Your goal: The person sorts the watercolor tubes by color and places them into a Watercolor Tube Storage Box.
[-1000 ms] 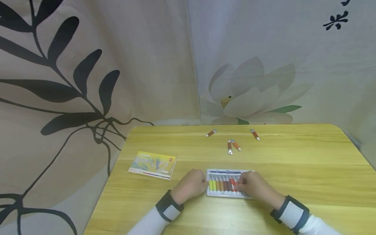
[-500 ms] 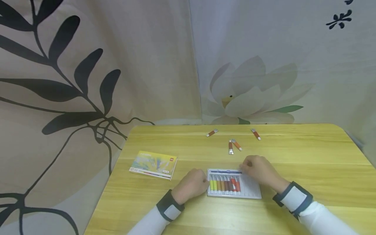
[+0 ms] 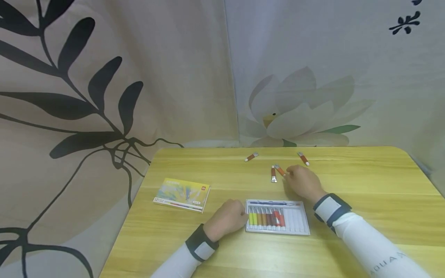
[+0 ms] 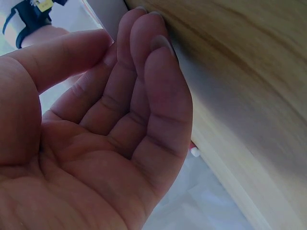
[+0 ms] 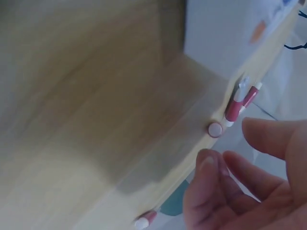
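My left hand (image 3: 226, 219) holds the left edge of a white paint tray (image 3: 295, 220). In the left wrist view its thumb and curled fingertips (image 4: 160, 52) meet at the tray's edge. Several paint tubes, yellow-green through brown to red, lie side by side in the tray's left part, below a thin paintbrush (image 3: 267, 203). My right hand (image 3: 304, 181) is behind the tray, right at an orange paint tube (image 3: 279, 170). Its thumb and fingers (image 5: 264, 136) stand apart with nothing between them. A brown-red tube (image 3: 273, 173) lies just left of the orange one.
Farther back on the wooden table (image 3: 365, 185) lie two more reddish tubes, one left (image 3: 252, 156) and one right (image 3: 303, 158). A yellow paint box (image 3: 181, 195) lies left of the tray. A patterned curtain (image 3: 194, 77) hangs behind the table.
My right hand has let go of a red tube, now lying in the tray's row, and moved back to the orange tube on the table. The left hand has stayed at the tray.
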Tool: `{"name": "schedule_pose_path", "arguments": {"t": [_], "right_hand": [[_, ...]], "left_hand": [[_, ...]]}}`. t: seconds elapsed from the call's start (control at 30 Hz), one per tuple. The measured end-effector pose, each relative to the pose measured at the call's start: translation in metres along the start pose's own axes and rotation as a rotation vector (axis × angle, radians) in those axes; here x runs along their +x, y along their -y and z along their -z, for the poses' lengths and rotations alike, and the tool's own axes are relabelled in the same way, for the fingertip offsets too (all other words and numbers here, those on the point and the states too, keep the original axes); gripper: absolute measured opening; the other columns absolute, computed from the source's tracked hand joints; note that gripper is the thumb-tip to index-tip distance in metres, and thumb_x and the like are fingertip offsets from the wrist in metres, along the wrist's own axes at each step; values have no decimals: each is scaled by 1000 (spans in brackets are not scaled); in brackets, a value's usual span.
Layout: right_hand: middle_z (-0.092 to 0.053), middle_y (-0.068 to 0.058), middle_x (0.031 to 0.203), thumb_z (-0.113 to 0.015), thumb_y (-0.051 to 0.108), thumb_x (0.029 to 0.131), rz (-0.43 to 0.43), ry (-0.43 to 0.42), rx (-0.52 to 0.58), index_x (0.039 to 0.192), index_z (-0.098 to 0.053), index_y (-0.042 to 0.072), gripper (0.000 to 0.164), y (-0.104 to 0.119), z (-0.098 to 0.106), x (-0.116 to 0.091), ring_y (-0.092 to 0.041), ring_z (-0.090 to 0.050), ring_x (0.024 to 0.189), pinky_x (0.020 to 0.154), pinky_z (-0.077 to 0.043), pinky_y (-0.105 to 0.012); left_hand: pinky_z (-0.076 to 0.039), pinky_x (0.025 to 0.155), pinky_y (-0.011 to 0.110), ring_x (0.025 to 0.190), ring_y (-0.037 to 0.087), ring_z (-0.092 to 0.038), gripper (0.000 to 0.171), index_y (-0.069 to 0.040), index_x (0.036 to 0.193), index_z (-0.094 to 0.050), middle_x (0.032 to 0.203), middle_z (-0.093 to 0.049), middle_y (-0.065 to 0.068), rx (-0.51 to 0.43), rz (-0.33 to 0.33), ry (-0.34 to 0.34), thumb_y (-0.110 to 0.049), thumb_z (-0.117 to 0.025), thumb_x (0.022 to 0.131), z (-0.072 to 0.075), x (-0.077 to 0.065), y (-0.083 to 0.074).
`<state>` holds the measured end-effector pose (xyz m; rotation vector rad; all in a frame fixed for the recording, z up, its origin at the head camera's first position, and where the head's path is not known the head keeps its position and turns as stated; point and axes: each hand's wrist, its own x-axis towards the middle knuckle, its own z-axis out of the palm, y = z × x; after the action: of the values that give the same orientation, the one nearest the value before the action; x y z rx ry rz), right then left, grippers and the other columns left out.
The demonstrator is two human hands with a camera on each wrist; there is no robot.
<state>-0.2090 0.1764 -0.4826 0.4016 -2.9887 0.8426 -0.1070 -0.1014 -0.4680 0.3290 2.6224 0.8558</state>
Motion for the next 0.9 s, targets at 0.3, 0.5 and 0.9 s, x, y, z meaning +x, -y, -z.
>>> {"name": "schedule_pose_path", "arguments": {"t": [0.3,0.5,0.9], "right_hand": [[-58,-7,75,-70,16,96,-27,7,-38,98,-72,-1,17,2,-12,18,-21,-51,62,52,-37,-32],[-57,-7,74,-71,22,98,-26,-1,-59,88,-71,1,23,3,-21,27,-23,-52,65,55,-39,-34],[-59,-9,70,-64,9,96,-126,122,9,78,-65,0,20,-6,-11,26,-24,-53,60,54,-44,-36]], "left_hand": [[-26,38,18,40,4,-33,49,-18,54,-42,46,-34,-11,18,-24,3,-11,-63,97,1,2,0],[-26,38,18,40,4,-32,49,-18,54,-41,46,-34,-12,5,-15,4,-9,-63,97,1,1,0],[-26,38,18,40,4,-33,49,-18,54,-42,46,-35,-11,1,-13,4,-11,-63,98,0,0,1]]}}
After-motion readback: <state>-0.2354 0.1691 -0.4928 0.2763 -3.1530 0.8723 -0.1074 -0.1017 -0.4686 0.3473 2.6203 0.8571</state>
